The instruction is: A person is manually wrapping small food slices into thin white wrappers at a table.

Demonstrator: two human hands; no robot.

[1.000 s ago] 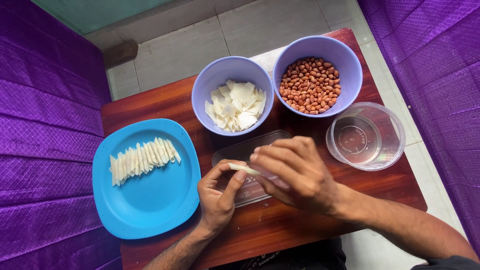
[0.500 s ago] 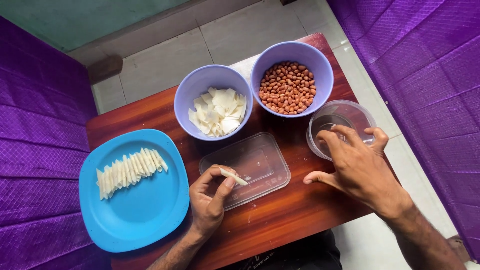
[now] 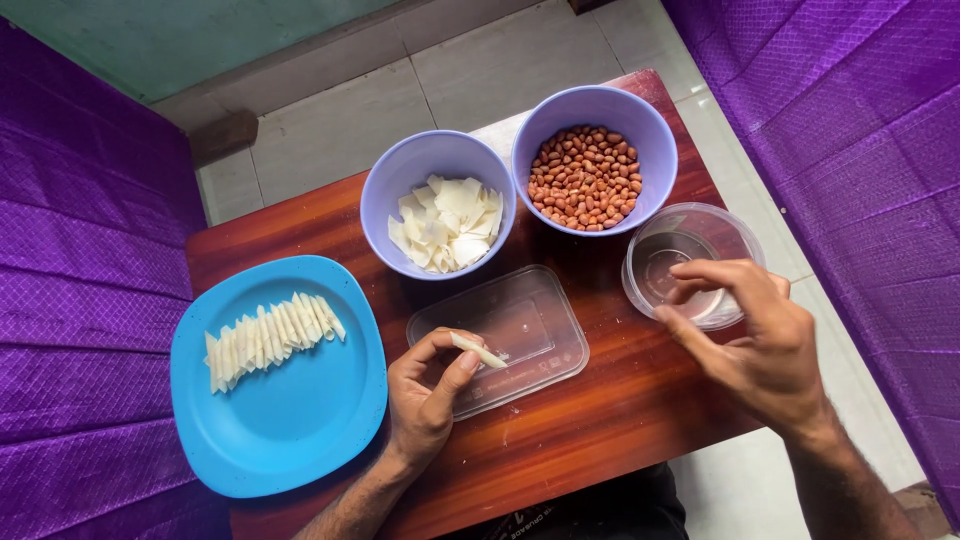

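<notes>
Head view, looking down on a small reddish-brown wooden bench (image 3: 600, 420), purple quilted cloth (image 3: 90, 300) on both sides, grey tiled floor (image 3: 350, 90) beyond.

Left hand (image 3: 425, 395): thumb and forefinger pinched together on a folded white wrapper piece (image 3: 478, 351), held just over the near edge of a clear rectangular plastic lid (image 3: 520, 325) that lies flat at bench centre.

Right hand (image 3: 755, 345): fingers spread and curled, holding nothing; fingertips sit at the rim of a round clear plastic container (image 3: 660, 265) at the right edge of the bench. Whether they reach the liquid inside, cannot tell.

Hands well apart, lid between them.

Other items:
- Blue rounded-square plate (image 3: 290, 420), left; a row of folded white pieces (image 3: 270, 335) laid side by side across its upper half.
- Lavender bowl (image 3: 385, 190), far centre, with a loose heap of flat white wrapper squares (image 3: 447, 222).
- Second lavender bowl (image 3: 640, 125), touching the first on its right, filled with red-brown peanuts (image 3: 585, 177).

No labels legible on any container.
</notes>
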